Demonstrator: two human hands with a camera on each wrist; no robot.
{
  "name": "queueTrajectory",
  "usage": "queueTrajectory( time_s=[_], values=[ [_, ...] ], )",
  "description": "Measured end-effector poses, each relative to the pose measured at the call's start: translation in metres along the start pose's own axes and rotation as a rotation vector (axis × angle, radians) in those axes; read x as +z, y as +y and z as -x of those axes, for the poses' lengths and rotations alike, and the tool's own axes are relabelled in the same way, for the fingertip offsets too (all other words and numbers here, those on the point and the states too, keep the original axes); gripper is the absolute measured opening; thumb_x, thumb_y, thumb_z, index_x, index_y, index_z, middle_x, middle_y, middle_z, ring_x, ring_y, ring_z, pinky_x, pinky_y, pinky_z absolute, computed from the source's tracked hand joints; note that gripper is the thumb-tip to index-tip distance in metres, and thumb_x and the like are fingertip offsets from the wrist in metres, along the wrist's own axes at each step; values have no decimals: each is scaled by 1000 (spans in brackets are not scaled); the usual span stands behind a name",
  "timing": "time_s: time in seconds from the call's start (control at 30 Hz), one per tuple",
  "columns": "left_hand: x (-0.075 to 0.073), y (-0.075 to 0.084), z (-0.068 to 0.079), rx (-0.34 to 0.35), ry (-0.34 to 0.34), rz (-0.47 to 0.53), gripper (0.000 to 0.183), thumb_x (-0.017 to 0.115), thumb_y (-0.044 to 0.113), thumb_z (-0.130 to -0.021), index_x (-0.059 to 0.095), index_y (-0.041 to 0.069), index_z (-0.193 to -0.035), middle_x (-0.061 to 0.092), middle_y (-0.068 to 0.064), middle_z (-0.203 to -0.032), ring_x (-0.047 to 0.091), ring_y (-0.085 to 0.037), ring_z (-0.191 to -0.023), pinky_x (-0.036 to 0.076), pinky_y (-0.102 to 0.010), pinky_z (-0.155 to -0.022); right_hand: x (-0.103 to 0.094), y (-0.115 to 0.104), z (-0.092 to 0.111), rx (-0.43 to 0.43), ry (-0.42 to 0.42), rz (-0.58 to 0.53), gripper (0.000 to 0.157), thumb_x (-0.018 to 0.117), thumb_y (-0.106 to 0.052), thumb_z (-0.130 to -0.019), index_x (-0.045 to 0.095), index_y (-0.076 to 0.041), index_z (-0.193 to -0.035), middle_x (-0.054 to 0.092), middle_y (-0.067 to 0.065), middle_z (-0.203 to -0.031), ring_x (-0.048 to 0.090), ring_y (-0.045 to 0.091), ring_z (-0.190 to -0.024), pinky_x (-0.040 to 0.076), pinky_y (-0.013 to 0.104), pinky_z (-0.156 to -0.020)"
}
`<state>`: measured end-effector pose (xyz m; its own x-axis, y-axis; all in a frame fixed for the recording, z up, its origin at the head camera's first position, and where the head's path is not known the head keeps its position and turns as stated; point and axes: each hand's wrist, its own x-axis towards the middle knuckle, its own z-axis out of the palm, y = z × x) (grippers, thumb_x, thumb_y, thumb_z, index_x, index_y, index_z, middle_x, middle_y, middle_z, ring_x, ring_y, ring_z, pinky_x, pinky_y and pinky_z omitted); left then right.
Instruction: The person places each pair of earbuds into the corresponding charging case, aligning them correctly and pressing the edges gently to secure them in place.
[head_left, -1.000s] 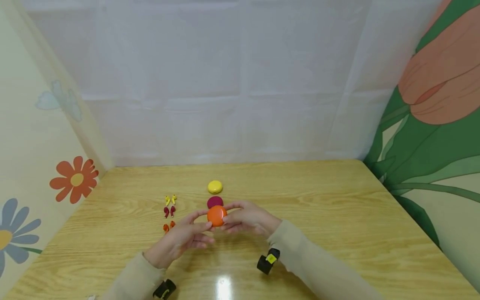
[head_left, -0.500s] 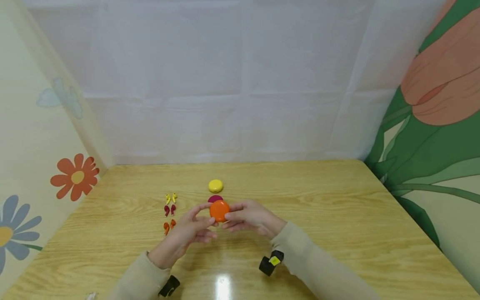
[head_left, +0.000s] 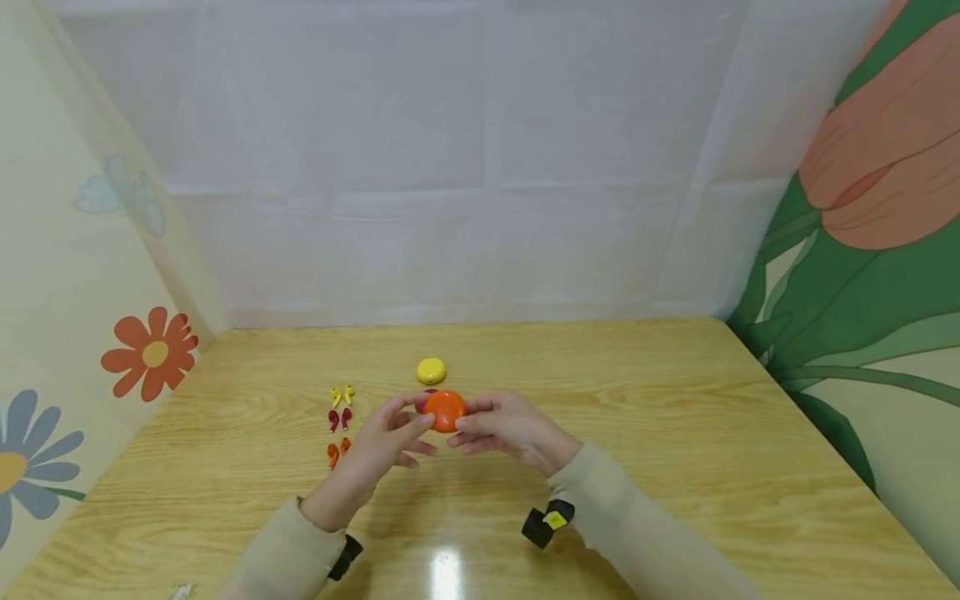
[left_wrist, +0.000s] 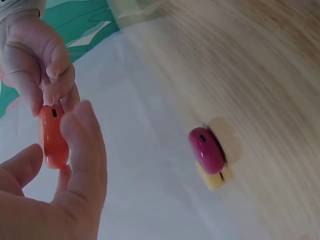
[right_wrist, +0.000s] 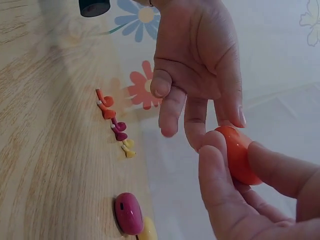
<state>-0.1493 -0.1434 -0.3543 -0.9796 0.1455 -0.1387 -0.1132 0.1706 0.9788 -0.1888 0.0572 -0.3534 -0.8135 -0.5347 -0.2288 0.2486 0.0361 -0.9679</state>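
Both hands hold a glossy orange earbud case (head_left: 445, 410), its lid closed, above the table. My left hand (head_left: 378, 446) has thumb and index finger at the case's left edge. From the right, my right hand (head_left: 517, 429) pinches it between thumb and fingers. A small dark slot shows on the end of the orange case (left_wrist: 52, 137) in the left wrist view. Behind it, partly hidden in the head view, lies a magenta earbud case (right_wrist: 129, 213). Farther back sits a yellow earbud case (head_left: 431, 371).
Left of the hands, loose earbuds lie in pairs on the wooden table (head_left: 660, 433): yellow (head_left: 348, 395), magenta (head_left: 333, 421) and orange (head_left: 332, 456). A small whitish object (head_left: 182, 592) lies at the near left. White sheeting (head_left: 480, 167) hangs behind the table.
Both hands have carried the orange case slightly away from the body and to the right, tilting it a little. The cases and earbuds on the table stay put.
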Motion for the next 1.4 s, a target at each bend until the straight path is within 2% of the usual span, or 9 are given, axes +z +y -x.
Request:
queueTrajectory(
  time_s=[0.2, 0.43, 0.73, 0.87, 0.97, 1.13, 1.4],
  values=[
    [10, 5, -2, 31, 88, -34, 42, 57, 29, -99, 56, 3, -132, 61, -12, -117, 59, -25, -101, 49, -38, -76, -1, -3, 4, -27, 2, -7, 32, 59, -1, -96, 54, 15, -123, 69, 18, -101, 70, 19, -84, 56, 33, -79],
    [18, 9, -5, 74, 105, -30, 41, 61, 30, -97, 60, 3, -128, 62, -10, -117, 53, -24, -109, 42, -49, -91, -1, -5, 9, -44, -8, -14, 34, 58, 1, -96, 52, 16, -125, 69, 14, -98, 69, 17, -83, 56, 32, -79],
    [24, 12, -8, 128, 164, -10, 35, 62, 23, -97, 64, -4, -119, 65, -11, -108, 55, -21, -99, 41, -44, -92, -2, -6, 10, -73, -13, -19, 32, 57, 2, -95, 53, 18, -123, 69, 16, -100, 69, 16, -81, 56, 32, -78],
    [26, 13, -9, 110, 201, -6, 34, 62, 23, -97, 65, -3, -118, 65, -10, -106, 54, -19, -93, 42, -36, -81, -2, -5, 10, -83, -15, -35, 33, 58, 0, -95, 53, 18, -122, 68, 18, -101, 69, 15, -80, 56, 31, -77],
    [27, 14, -9, 101, 219, 8, 35, 62, 24, -97, 64, -3, -118, 65, -10, -107, 54, -19, -94, 40, -33, -79, 0, -4, 9, -91, -24, -47, 34, 59, -3, -96, 54, 16, -123, 68, 17, -102, 69, 16, -82, 56, 31, -77],
    [29, 16, -10, 120, 229, 43, 34, 62, 21, -97, 64, -5, -118, 66, -11, -105, 58, -20, -95, 43, -40, -89, 3, -1, 7, -97, -37, -65, 35, 60, -6, -96, 55, 14, -124, 68, 19, -104, 69, 17, -82, 56, 31, -77],
    [31, 17, -10, 124, 229, 47, 33, 63, 21, -96, 65, -5, -115, 65, -10, -101, 57, -20, -94, 43, -44, -90, 7, 1, 6, -125, -40, -115, 34, 58, -3, -96, 54, 16, -124, 70, 15, -100, 70, 17, -81, 56, 31, -75]
  ],
)
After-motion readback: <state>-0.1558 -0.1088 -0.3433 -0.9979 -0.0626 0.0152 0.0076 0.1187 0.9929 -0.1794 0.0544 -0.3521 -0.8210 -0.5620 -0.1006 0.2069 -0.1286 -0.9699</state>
